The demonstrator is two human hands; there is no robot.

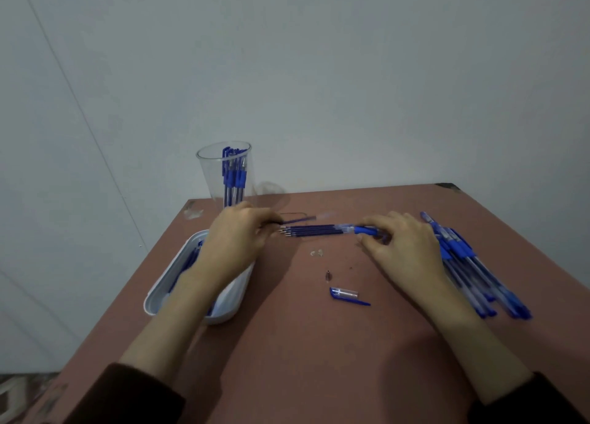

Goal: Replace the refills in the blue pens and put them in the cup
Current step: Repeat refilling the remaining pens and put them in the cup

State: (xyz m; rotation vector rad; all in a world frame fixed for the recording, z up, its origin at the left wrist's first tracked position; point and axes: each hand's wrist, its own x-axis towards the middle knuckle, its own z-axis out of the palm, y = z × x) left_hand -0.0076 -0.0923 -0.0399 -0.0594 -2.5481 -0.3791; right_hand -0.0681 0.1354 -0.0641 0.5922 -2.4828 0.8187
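Observation:
A clear plastic cup (210, 174) with several blue pens stands at the table's far left. My left hand (238, 232) pinches one blue refill (300, 220) at its left end. Several more refills (309, 231) lie in a row on the table between my hands. My right hand (404, 241) holds an open pen barrel with a blue grip (364, 230) at the right end of that row. A heap of blue pens (472, 264) lies to the right, partly under my right hand.
A white oblong tray (159, 292) with blue refills sits under my left forearm. A pen cap (346, 295), a small metal tip (328, 276) and a clear scrap (316, 253) lie on the brown table (303, 344). A wall stands close behind.

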